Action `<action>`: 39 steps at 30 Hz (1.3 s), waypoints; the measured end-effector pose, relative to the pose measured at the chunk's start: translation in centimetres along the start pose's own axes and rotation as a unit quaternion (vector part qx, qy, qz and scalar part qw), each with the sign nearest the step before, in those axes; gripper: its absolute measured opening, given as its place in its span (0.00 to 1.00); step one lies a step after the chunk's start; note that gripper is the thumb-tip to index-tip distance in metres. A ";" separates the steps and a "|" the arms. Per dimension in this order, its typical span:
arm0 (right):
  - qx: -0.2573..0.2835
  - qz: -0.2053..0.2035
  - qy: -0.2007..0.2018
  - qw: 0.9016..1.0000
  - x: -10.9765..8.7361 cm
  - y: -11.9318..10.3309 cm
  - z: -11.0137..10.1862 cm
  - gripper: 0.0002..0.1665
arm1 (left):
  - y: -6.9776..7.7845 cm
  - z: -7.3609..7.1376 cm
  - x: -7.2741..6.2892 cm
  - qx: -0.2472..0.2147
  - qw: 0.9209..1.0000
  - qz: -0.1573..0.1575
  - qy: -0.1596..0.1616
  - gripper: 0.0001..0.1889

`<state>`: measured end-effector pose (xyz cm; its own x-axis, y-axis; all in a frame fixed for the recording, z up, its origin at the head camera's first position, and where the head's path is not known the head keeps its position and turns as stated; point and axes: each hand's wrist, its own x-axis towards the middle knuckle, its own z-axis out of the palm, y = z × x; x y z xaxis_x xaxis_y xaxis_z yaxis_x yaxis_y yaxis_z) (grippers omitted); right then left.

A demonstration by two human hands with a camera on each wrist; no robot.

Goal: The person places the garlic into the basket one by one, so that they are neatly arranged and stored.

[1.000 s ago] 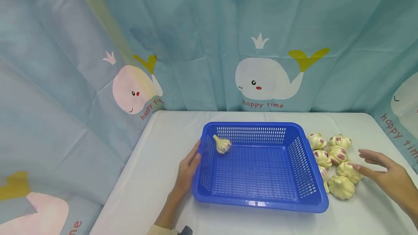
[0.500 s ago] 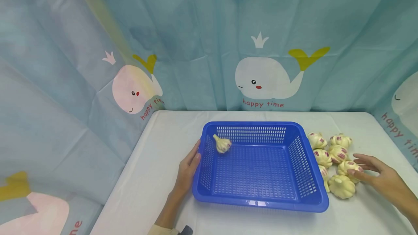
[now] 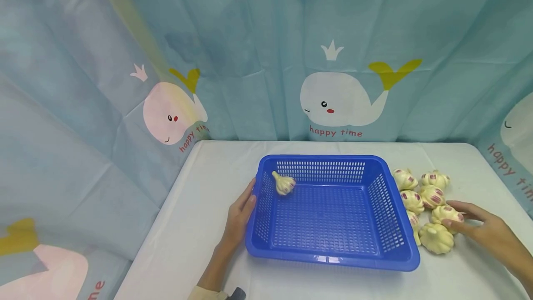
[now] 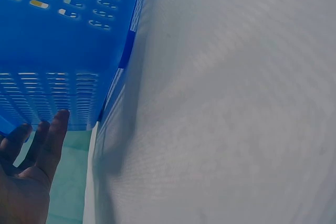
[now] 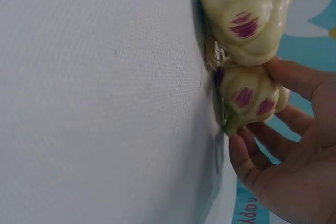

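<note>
A blue plastic basket (image 3: 291, 257) stands on the table, its side walls pierced with slots. My left hand (image 3: 237, 221) rests against its left side; in the left wrist view the fingers reach the outer wall fairly straight. Inside the basket's far left corner lies one garlic bulb (image 3: 285, 185). To the right of the basket, my right hand (image 3: 485, 226) holds a pale garlic bulb with purple streaks (image 3: 446, 214). Seen from the right wrist, the thumb is on one side of this bulb (image 5: 249, 95) and curled fingers are on the other.
Several more garlic bulbs lie close together beside the basket's right wall, among them a plain pale one (image 3: 436, 239) at the front and a purple-streaked one (image 3: 431, 196) behind. White cloth covers the table (image 3: 200, 198). A blue whale-print curtain (image 3: 258, 105) hangs behind.
My right hand has moved left and slightly down onto the garlic bulb, and its thumb and fingers have closed around it. The left hand and basket stay in place.
</note>
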<state>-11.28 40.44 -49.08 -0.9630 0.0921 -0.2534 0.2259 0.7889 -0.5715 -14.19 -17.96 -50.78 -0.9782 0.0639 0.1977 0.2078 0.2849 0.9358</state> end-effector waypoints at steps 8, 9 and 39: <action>-0.005 -0.001 -0.006 1.000 0.0 0.2 0.1 0.54 | 0.1 0.0 0.0 0.004 1.000 -0.005 0.001 0.27; -0.003 0.000 -0.006 1.000 0.0 0.1 0.2 0.53 | 0.1 0.0 0.0 0.003 1.000 -0.006 0.001 0.27; 0.164 -0.029 0.074 0.983 -1.3 0.1 -0.4 0.45 | 0.3 0.1 -0.1 0.005 1.000 -0.012 0.003 0.27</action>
<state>-10.07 40.63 -48.50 -0.9810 0.1590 -0.1116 0.1826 0.5590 -0.8088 -14.03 -17.84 -50.57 -0.9828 0.0518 0.1775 0.1848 0.2959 0.9372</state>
